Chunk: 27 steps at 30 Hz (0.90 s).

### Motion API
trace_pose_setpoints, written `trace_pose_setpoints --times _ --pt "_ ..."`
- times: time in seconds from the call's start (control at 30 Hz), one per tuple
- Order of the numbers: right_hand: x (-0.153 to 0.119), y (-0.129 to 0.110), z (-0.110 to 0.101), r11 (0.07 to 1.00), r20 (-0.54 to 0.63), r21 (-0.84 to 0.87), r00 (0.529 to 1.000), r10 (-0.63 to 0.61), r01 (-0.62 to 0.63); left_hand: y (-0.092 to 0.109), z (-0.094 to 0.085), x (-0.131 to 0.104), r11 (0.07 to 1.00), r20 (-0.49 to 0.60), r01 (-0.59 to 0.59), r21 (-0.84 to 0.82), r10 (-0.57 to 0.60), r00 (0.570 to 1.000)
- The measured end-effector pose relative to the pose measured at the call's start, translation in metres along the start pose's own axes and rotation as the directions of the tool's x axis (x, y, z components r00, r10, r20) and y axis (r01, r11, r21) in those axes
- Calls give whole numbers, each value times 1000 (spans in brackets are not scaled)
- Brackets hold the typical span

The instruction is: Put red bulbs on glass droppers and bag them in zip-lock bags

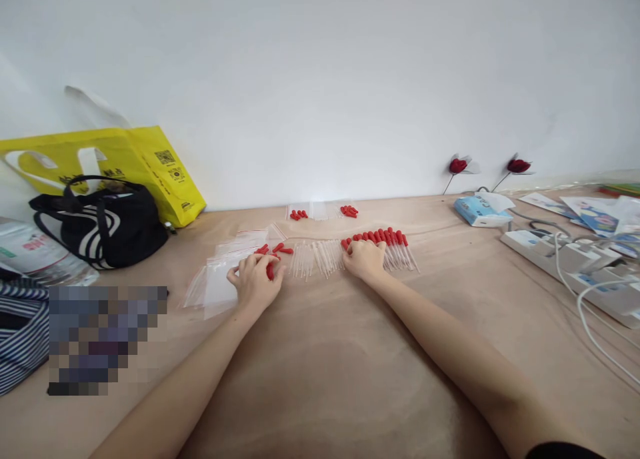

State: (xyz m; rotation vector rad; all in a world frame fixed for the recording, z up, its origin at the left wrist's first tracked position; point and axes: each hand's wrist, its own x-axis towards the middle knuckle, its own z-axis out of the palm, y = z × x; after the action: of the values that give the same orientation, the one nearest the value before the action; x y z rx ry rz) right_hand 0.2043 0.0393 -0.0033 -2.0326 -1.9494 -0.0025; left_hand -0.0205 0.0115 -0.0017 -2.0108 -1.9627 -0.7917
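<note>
The left grip (256, 282) curls over loose red bulbs (271, 271) beside clear bags (219, 285); the right grip (366, 260) bends onto the near-left end of the red-topped droppers (399, 245). Whether either pinches anything, I cannot tell. Bare tubes (325, 257) lie between the grips on the counter (310, 365). Bulb handling seems in hand; the next move calls for light, separate fingertip contact.
</note>
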Motion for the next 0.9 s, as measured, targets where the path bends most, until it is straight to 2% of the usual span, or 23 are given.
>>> trace_pose_setpoints --times 0.13,0.27,0.4,0.53,0.6,0.67,0.77,0.9 --pt "5 -9 -1 998 53 -44 998 41 -39 -9 -2 4 998 -25 -2 56 3 1000" --pt "11 -14 0 996 97 -87 995 40 -31 -6 -3 10 989 -65 -98 108 105 992" --pt "13 -17 1 994 117 -99 992 57 -45 -2 4 30 965 50 -227 128 222 974" --pt "6 -12 -6 996 74 -87 997 33 -26 -1 18 52 941 204 -319 108 294 934" --pt "-2 -4 -12 995 55 -86 997 -52 57 0 24 58 935 238 -346 80 319 917" --pt "-14 6 -18 977 58 -65 978 -198 202 1 26 61 934 241 -354 57 331 912" --pt "-36 24 -23 901 51 2 899 -434 435 5 21 62 941 209 -337 28 325 922" --pt "-61 44 -22 808 10 106 812 -584 580 13 5 49 949 134 -310 -51 314 940"
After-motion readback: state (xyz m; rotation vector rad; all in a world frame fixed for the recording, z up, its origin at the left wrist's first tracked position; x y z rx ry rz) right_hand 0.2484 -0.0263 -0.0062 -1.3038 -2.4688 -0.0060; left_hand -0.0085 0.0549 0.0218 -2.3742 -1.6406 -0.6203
